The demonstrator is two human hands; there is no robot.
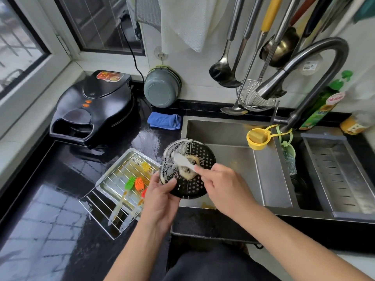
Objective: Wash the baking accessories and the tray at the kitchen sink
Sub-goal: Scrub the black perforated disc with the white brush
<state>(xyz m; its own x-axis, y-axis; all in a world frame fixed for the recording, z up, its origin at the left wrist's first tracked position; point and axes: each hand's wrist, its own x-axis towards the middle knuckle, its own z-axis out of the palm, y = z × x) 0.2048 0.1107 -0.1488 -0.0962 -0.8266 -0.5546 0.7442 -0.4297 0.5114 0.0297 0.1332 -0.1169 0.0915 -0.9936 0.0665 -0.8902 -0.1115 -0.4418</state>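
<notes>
Starting with the big stuff: black countertop runs along the left, and the steel sink sits to its right with a dark curved faucet arching over it. A black electric griddle is parked in the back left corner by the window. On the counter just left of the sink there's the metal tray with a wire rack lying across it, and a few silicone brushes on top: green, orange and a yellow one further back.

Then the main action, right over the sink's left edge: the round black perforated plate, tilted up and pretty sudsy on its upper left. Left hand grips it at the lower left rim, thumb curled onto the face. Right hand has its fingers wrapped round a whitish cleaning brush, foamy head touching the plate's middle.

Small bits: blue cloth folded behind, yellow sponge holder hanging at the faucet.
</notes>
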